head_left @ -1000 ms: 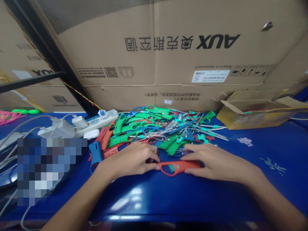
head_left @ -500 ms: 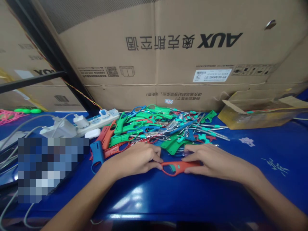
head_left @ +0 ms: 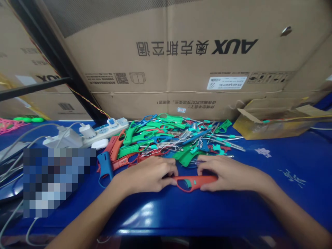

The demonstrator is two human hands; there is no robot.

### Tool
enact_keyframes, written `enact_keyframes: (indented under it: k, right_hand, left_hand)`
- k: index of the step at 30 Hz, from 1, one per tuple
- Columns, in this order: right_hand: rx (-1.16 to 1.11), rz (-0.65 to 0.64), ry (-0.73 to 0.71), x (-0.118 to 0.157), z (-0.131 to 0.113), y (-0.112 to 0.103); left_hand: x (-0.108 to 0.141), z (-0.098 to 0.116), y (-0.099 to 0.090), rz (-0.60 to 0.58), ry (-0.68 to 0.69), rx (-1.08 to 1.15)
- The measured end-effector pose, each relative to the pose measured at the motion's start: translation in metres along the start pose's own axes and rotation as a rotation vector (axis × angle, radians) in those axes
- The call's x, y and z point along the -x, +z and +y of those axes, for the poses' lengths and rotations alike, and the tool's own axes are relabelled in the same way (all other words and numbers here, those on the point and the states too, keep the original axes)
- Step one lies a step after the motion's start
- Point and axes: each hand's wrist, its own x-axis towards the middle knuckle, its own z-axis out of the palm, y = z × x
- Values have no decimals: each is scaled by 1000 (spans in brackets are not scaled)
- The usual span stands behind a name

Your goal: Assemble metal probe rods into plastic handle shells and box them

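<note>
An orange-red utility lighter body (head_left: 197,182), with a trigger loop and a teal trigger inside it, lies level between my two hands. My left hand (head_left: 155,173) pinches its loop end between thumb and fingers. At the other end, my right hand (head_left: 225,173) is closed round the handle, thumb on the near side; its grip covers part of that end. Right behind my hands spreads a heap of green, red and blue lighter shells (head_left: 138,148), mixed with metal tubes (head_left: 230,143), thin wires and teal small parts.
A white power strip (head_left: 114,128) with chargers (head_left: 64,136) and cables sits at the left, near a pixelated patch. An open carton (head_left: 272,128) stands at the back right. Large cardboard (head_left: 168,65) walls off the rear of the blue table (head_left: 166,214).
The lighter body has shifted slightly right, and more of its handle shows. My right fingers have re-gripped nearer its right end. My left hand keeps its pinch.
</note>
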Motion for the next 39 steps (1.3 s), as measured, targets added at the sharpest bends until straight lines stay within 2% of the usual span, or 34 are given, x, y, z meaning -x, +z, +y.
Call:
enact_keyframes:
  k: [6,13,17,23,26,30,35,39]
  right_hand:
    - [-88,-33,-21,-4,-6,1]
    - [-128,-40,-91,-6,-6,1]
    - [-83,46,-92,-6,-8,1]
    - [196,324,-7,-10,-8,11]
    - [278,403,-33,-12,-5,15]
    - [285,439,-72,-13,-1,16]
    - [211,398,-63,-14,4,10]
    - [143,403,-48,-11,17,0]
  left_hand:
    - [0,3,-1,19,39,36]
    - [1,7,-6,39,-16,-7]
    - [5,5,-7,101,-71,-175]
    - [3,6,-6,231,-56,-375]
    - [1,6,-6,257,-65,-404]
    - [-1,3,-7,293,-49,-376]
    - [-3,-7,-13,419,118,-388]
    - [2,-22,-22,489,59,-427]
